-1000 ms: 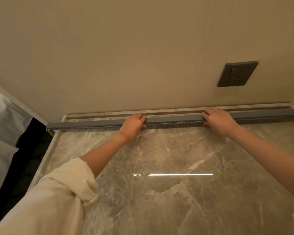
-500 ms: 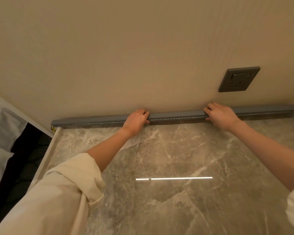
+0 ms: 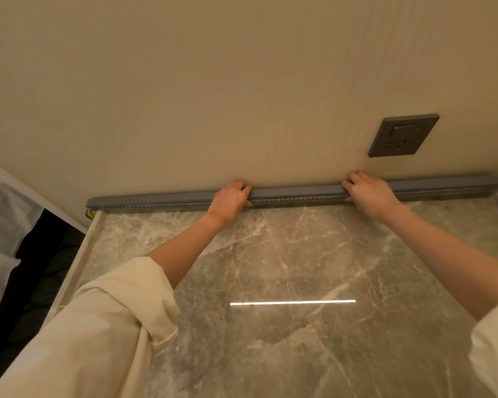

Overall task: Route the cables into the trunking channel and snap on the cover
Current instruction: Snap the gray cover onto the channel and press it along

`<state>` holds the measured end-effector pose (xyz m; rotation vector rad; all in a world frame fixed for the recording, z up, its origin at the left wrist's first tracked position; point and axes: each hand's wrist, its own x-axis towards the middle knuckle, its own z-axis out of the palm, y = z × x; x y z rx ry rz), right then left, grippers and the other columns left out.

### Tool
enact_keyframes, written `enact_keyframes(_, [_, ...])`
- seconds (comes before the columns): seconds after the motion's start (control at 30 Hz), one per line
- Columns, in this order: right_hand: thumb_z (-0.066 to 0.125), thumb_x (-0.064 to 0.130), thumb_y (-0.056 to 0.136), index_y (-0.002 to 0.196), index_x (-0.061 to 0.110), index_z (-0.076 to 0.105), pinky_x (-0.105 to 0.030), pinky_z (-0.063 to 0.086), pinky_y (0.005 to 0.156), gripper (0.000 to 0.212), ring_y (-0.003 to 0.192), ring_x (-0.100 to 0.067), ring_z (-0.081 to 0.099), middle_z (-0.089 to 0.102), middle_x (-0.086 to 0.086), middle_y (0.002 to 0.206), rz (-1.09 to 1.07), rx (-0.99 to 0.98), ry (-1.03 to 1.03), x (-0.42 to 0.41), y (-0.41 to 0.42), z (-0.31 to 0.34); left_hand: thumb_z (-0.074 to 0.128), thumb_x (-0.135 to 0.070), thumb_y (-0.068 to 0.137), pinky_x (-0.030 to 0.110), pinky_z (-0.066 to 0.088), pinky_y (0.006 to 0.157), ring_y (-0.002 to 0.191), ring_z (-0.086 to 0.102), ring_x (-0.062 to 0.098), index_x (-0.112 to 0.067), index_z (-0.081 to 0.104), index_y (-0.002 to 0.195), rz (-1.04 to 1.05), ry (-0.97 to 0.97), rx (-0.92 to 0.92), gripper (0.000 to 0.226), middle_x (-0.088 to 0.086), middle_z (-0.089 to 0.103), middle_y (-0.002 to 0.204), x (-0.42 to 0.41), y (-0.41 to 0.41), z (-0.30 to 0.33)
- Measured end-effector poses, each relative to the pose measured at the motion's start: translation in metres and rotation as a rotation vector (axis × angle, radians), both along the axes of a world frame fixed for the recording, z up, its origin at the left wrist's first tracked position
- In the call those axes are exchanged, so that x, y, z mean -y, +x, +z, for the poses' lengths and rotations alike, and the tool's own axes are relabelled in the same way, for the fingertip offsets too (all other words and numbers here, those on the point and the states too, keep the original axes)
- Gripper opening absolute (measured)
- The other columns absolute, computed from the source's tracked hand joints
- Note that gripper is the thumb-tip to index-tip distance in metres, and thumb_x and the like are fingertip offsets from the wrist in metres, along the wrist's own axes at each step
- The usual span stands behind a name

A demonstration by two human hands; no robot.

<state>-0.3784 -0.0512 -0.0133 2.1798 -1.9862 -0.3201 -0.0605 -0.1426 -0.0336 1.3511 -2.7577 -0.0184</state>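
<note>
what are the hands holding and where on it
Both grip the grey trunking: left hand left of its middle, right hand further right.

Head camera looks steeply down and forward at the marble countertop (image 3: 299,268) meeting the wall (image 3: 242,81).

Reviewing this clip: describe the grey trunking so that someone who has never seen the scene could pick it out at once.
Find the beige wall where it meets the marble counter. Along that junction runs the trunking, a long grey strip with a row of small slots on its front. Both hands grip it, left hand and right hand; the wall socket above is square.
</note>
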Motion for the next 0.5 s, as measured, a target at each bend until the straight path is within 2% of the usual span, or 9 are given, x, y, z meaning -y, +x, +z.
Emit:
enact_keyframes(0.27, [0.061,0.026,0.088,0.107,0.009,0.058,-0.037,0.048,0.078,0.025,0.11,-0.026,0.052,0.055,-0.009,0.113,-0.042,-0.005,0.0,0.003,0.003,-0.004,0.06,-0.024,0.089,0.044,0.043,0.071,0.099,0.052,0.032,-0.001,0.057,0.101,0.021,-0.039,0.032,0.027,0.015,0.056,0.105,-0.001,0.006,0.005])
enact_keyframes(0.5, [0.058,0.028,0.088,0.113,0.008,0.059,-0.038,0.039,0.093,0.032,0.112,-0.031,0.047,0.054,-0.013,0.116,-0.11,-0.095,-0.042,0.001,0.007,-0.011,0.064,-0.026,0.086,0.043,0.044,0.069,0.1,0.051,0.031,-0.001,0.058,0.093,0.049,-0.048,0.03,0.027,0.015,0.057,0.102,-0.003,0.007,0.006])
